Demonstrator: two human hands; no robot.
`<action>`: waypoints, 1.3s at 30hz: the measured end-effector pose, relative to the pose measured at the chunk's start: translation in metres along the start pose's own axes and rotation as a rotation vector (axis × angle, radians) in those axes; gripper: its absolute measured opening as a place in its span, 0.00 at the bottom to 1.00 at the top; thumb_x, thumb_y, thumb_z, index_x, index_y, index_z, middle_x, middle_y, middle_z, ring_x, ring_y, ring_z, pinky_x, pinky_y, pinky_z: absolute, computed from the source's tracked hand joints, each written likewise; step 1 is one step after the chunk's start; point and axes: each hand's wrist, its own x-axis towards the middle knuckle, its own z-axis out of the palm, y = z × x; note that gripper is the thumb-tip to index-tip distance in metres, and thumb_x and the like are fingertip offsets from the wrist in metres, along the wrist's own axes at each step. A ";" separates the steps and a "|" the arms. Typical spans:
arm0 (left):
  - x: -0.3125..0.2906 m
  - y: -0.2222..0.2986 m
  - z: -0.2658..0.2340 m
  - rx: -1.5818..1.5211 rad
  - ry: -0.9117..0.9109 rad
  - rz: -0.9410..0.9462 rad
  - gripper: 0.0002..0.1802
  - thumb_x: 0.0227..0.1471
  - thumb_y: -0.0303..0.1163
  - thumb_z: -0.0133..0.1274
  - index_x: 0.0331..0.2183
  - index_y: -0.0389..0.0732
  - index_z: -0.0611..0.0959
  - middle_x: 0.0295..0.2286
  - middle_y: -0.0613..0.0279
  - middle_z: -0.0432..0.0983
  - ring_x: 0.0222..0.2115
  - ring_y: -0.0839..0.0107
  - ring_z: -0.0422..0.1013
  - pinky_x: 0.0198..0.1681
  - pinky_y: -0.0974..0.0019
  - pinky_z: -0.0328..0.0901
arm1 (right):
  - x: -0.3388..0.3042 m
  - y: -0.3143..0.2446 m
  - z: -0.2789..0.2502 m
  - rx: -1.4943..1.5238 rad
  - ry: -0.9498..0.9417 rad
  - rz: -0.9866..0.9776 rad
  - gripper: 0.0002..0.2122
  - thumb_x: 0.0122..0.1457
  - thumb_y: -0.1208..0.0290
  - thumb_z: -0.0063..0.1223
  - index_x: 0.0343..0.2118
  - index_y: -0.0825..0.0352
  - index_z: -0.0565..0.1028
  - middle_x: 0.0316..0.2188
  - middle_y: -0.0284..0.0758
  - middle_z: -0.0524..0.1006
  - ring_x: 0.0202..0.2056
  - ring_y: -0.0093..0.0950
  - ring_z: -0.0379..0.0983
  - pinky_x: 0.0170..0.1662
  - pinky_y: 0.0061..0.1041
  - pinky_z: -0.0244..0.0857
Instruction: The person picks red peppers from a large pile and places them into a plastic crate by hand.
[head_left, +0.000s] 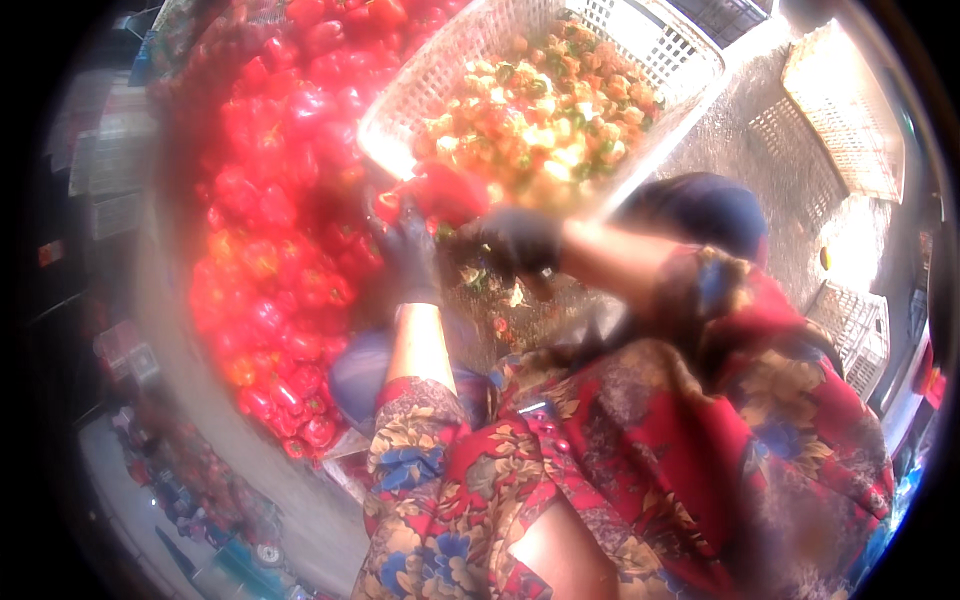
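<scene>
My left hand (408, 255), in a dark glove, is closed around a red bell pepper (450, 193) just in front of the white crate. Beside it on the right is my right hand (522, 243), also in a dark glove, its fingers blurred and in shadow. Whether that hand grips anything is hidden. Against my left hand's outer side spreads a big heap of red bell peppers (270, 205). The white plastic crate (660, 40) beyond my hands contains many cut pepper cores (545, 115) with green stems.
Scraps of pepper lie on the wet, dark floor (520, 315) below my hands. Another white crate (850, 110) lies to the far right, with a smaller grey-white crate (852, 335) nearer. My knee (705, 205) in dark cloth is close to the filled crate.
</scene>
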 end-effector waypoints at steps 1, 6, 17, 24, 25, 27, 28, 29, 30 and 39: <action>0.003 -0.009 0.000 -0.012 -0.023 0.024 0.32 0.59 0.33 0.51 0.61 0.43 0.58 0.54 0.53 0.58 0.48 0.63 0.65 0.45 0.61 0.69 | -0.001 -0.002 0.000 0.032 0.012 0.036 0.14 0.57 0.70 0.52 0.46 0.60 0.78 0.30 0.39 0.80 0.25 0.22 0.74 0.22 0.26 0.66; 0.016 -0.034 -0.011 -0.278 -0.066 -0.244 0.37 0.60 0.36 0.49 0.63 0.45 0.50 0.55 0.51 0.58 0.49 0.61 0.64 0.47 0.56 0.67 | 0.001 -0.033 0.011 -0.078 0.113 0.367 0.16 0.60 0.56 0.53 0.42 0.62 0.80 0.27 0.44 0.79 0.25 0.27 0.74 0.25 0.32 0.65; -0.004 -0.072 -0.012 0.298 0.034 0.171 0.39 0.61 0.33 0.45 0.65 0.49 0.45 0.55 0.49 0.59 0.46 0.65 0.66 0.45 0.60 0.67 | -0.004 -0.047 0.023 -0.137 0.266 0.263 0.15 0.57 0.61 0.55 0.38 0.70 0.77 0.26 0.41 0.78 0.27 0.27 0.75 0.34 0.30 0.68; 0.014 -0.113 -0.037 0.438 -0.032 0.326 0.32 0.62 0.27 0.41 0.64 0.52 0.52 0.48 0.50 0.65 0.42 0.68 0.66 0.46 0.64 0.67 | 0.003 -0.020 0.012 0.100 0.054 0.225 0.11 0.58 0.70 0.51 0.41 0.70 0.77 0.26 0.38 0.78 0.19 0.21 0.72 0.22 0.26 0.68; 0.016 -0.112 -0.033 0.457 -0.016 0.358 0.31 0.63 0.27 0.41 0.64 0.52 0.53 0.48 0.50 0.65 0.42 0.68 0.66 0.46 0.64 0.66 | 0.006 -0.008 0.010 0.005 0.026 0.142 0.12 0.57 0.71 0.52 0.43 0.69 0.76 0.28 0.38 0.78 0.22 0.21 0.72 0.24 0.26 0.69; 0.015 -0.083 -0.021 0.399 -0.002 0.403 0.30 0.63 0.27 0.40 0.64 0.51 0.54 0.48 0.51 0.64 0.42 0.67 0.66 0.49 0.64 0.66 | 0.009 0.012 0.004 -0.188 -0.018 -0.023 0.14 0.55 0.74 0.53 0.46 0.68 0.75 0.32 0.37 0.79 0.27 0.20 0.74 0.28 0.26 0.70; 0.014 -0.074 -0.022 0.401 0.011 0.422 0.30 0.64 0.27 0.40 0.64 0.51 0.54 0.49 0.51 0.64 0.42 0.66 0.66 0.50 0.65 0.65 | 0.008 0.011 0.002 -0.275 -0.021 -0.125 0.16 0.54 0.74 0.54 0.47 0.67 0.75 0.34 0.37 0.79 0.29 0.21 0.75 0.30 0.26 0.71; 0.014 -0.070 -0.026 0.453 0.014 0.447 0.30 0.64 0.27 0.40 0.64 0.50 0.54 0.49 0.51 0.64 0.43 0.66 0.66 0.51 0.65 0.65 | 0.007 0.009 0.001 -0.362 -0.023 -0.227 0.17 0.53 0.75 0.55 0.48 0.65 0.75 0.37 0.36 0.80 0.31 0.22 0.75 0.32 0.27 0.71; 0.011 -0.064 -0.029 0.476 0.013 0.430 0.29 0.64 0.28 0.40 0.64 0.49 0.55 0.50 0.51 0.63 0.44 0.65 0.66 0.51 0.65 0.64 | 0.007 0.007 -0.001 -0.449 -0.025 -0.330 0.19 0.52 0.76 0.57 0.49 0.64 0.74 0.39 0.35 0.80 0.34 0.23 0.75 0.34 0.28 0.72; 0.011 -0.029 -0.013 -0.109 -0.049 -0.050 0.33 0.61 0.47 0.45 0.62 0.45 0.59 0.53 0.54 0.65 0.50 0.64 0.65 0.51 0.60 0.63 | -0.023 -0.057 -0.033 -0.300 -0.139 0.290 0.16 0.61 0.56 0.49 0.46 0.60 0.76 0.36 0.33 0.81 0.31 0.23 0.76 0.34 0.24 0.72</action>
